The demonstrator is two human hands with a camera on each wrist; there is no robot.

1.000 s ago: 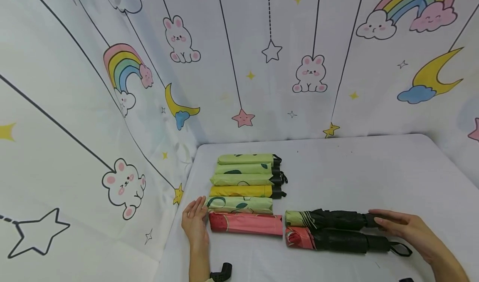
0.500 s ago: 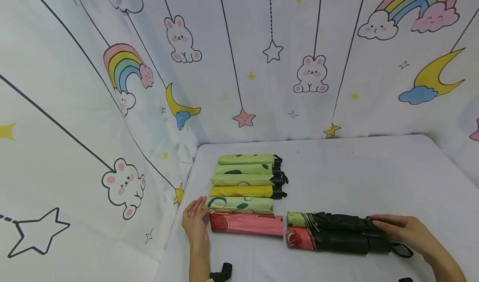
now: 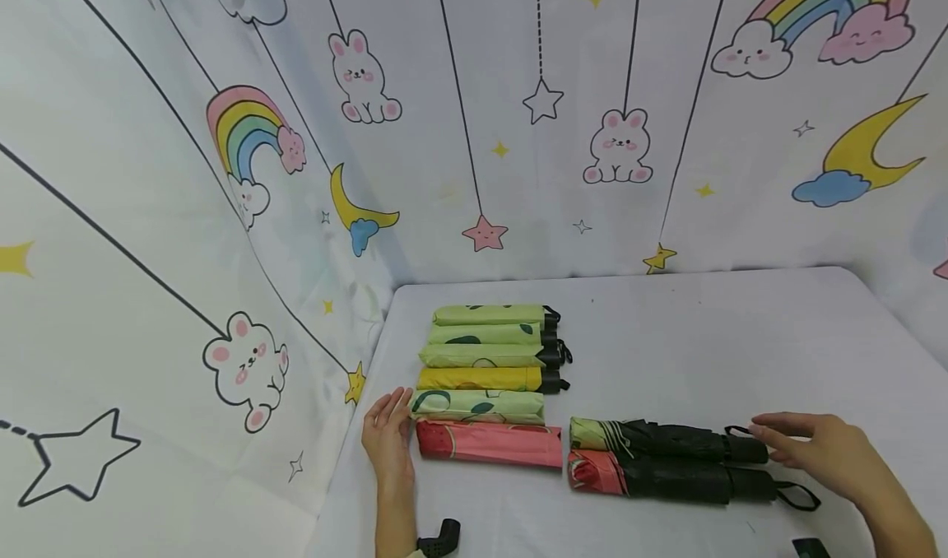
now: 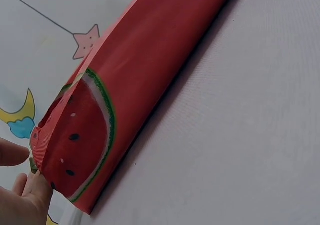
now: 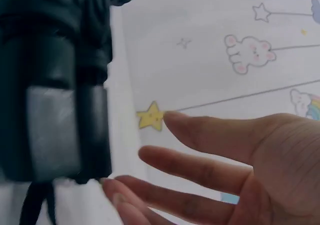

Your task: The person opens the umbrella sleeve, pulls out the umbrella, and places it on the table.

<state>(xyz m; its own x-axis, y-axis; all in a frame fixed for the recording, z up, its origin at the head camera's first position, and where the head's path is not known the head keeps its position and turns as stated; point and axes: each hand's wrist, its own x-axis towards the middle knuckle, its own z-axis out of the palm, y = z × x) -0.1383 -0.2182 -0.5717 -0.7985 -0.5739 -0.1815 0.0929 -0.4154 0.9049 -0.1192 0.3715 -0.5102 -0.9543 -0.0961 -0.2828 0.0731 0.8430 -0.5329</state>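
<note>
Two folded black umbrellas lie side by side in the head view: one with a green end (image 3: 670, 440), and nearer me one with a red end (image 3: 677, 477) and a wrist loop. My right hand (image 3: 833, 455) is beside the handle of the green-ended umbrella, fingers loosely extended and holding nothing. In the right wrist view the fingertips come close to a black handle (image 5: 55, 130); contact is unclear. My left hand (image 3: 388, 439) rests with extended fingers by the left ends of a light green printed sleeve (image 3: 477, 406) and a red watermelon-print sleeve (image 3: 489, 444).
Behind these sleeves lie a yellow umbrella (image 3: 481, 378) and several green printed umbrellas (image 3: 485, 355), lined up with black handles to the right. White cloth covers the table (image 3: 741, 344). A printed curtain (image 3: 444, 130) hangs behind and at the left.
The green-ended umbrella has shifted slightly toward the red-ended one. My right hand has left its handle and drawn back to the right. The left hand stays in place.
</note>
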